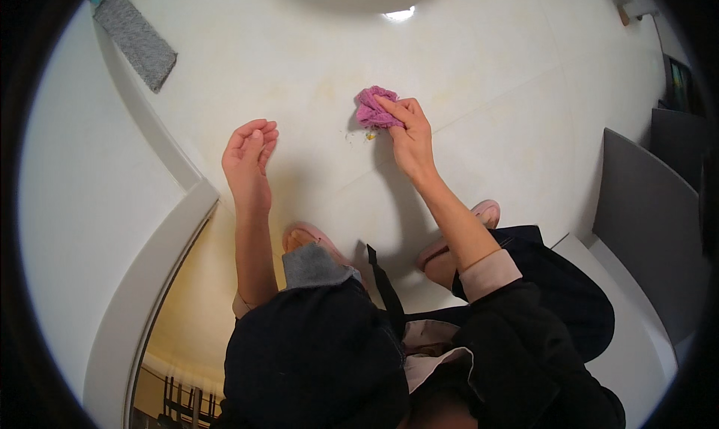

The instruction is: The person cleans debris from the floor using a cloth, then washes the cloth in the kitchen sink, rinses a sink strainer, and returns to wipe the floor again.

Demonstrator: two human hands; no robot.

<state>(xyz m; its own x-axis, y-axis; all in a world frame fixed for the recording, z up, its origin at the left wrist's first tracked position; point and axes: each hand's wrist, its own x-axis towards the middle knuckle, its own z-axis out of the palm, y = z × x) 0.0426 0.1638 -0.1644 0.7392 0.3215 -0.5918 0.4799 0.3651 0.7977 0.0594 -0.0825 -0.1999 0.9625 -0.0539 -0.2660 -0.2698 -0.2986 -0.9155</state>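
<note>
A bunched purple-pink cloth (373, 110) is held by my right hand (413, 139), close to the pale tiled floor (494, 153). Just below the cloth lies a small patch of yellow and dark crumbs (370, 136). Whether the cloth touches the floor is hard to tell. My left hand (250, 153) is raised over the floor to the left, palm turned inward, fingers loosely curled with gaps and nothing in them.
A flat mop head with grey pile (136, 41) rests by the white wall base (151, 111) at upper left. Dark grey panels (646, 215) stand at right. My pink slippers (320, 238) are below my hands. A dark strap (385, 283) hangs between my legs.
</note>
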